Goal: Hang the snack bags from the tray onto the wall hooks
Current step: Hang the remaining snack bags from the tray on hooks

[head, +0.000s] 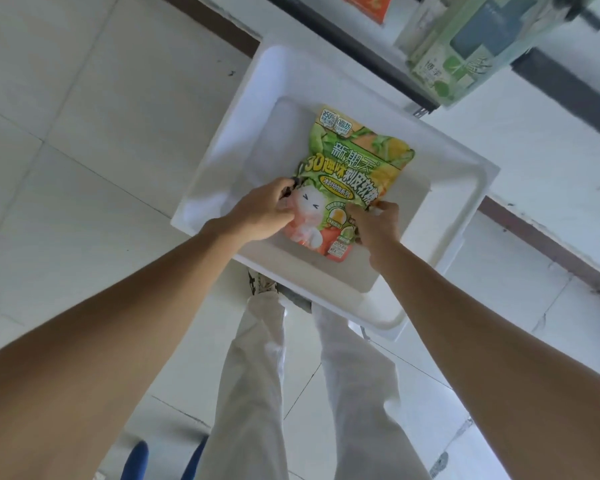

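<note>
1. At the far left, the tiled floor [84,150] beside the tray is bare, so that side has open room for swinging the arms.
2. The left hand [264,213] has its fingers curled and pinches the left edge of the snack bag [357,168], low down beside the printed white rabbit.
3. The bag lies flat in the well of the white tray [257,98], its top end pointing away from the person. It is the only bag visible there.
4. The right hand [378,226] pinches the bag's lower right edge, thumb on the front and fingers tucked under.
5. I judge this to be the pick-up step, with both hands gripping the bag and the bag not yet lifted. The next move calls for raising it clear of the tray's raised rim, which surrounds the well on every side. The bag then has to be turned top end up and carried toward the wall.
6. At the upper right, a green packet [465,57] and an orange packet [364,5] hang above the tray's far corner. I cannot make out the hooks themselves, so a free one must be found. The hanging packets crowd that corner, and the bag should come up short of them.
</note>
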`<action>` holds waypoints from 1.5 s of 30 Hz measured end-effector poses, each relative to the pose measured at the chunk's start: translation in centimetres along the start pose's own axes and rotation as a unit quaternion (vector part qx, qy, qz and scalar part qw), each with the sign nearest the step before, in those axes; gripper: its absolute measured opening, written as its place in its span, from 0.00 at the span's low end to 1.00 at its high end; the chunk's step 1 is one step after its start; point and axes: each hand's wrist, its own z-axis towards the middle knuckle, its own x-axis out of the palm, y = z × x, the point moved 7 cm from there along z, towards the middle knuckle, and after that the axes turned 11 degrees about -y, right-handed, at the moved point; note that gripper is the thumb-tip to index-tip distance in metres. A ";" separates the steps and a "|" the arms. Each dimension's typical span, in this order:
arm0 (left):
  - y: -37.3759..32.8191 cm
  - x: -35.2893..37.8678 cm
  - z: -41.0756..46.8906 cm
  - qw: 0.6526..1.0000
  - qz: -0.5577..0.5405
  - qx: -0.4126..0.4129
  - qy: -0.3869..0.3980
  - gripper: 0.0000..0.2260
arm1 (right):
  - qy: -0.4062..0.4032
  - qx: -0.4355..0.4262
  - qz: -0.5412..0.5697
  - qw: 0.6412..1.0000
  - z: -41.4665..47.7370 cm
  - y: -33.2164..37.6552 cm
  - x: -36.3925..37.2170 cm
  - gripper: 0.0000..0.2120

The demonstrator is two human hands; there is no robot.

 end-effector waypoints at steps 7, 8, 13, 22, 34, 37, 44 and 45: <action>-1.9 -1.0 -3.6 0.998 -0.021 0.059 -0.031 0.30 | 0.119 0.121 0.194 0.966 -3.3 -0.2 2.3 0.25; -1.9 -1.4 -4.1 0.996 -0.022 0.071 -0.042 0.30 | 0.128 0.118 0.210 0.962 -4.2 0.0 2.3 0.26; -3.3 -4.9 -6.4 0.990 -0.042 0.135 -0.023 0.33 | 0.118 0.075 0.265 0.954 -7.9 1.9 -0.2 0.28; -7.8 -13.5 -11.1 0.988 -0.008 0.150 -0.027 0.28 | 0.095 -0.010 0.271 0.958 -16.7 6.7 -8.3 0.19; -16.0 -19.3 -19.4 0.981 -0.054 0.176 -0.062 0.21 | 0.101 -0.170 0.319 0.927 -28.2 9.4 -19.7 0.17; -18.2 -19.3 -23.2 0.975 -0.028 0.211 -0.066 0.20 | 0.082 -0.195 0.356 0.910 -31.8 9.5 -23.9 0.16; -25.1 -21.0 -32.7 0.951 -0.033 0.298 -0.075 0.20 | 0.042 -0.305 0.394 0.866 -39.7 10.9 -34.7 0.13; -26.1 -21.3 -33.9 0.947 -0.038 0.309 -0.077 0.20 | 0.040 -0.322 0.398 0.858 -40.8 11.2 -36.0 0.14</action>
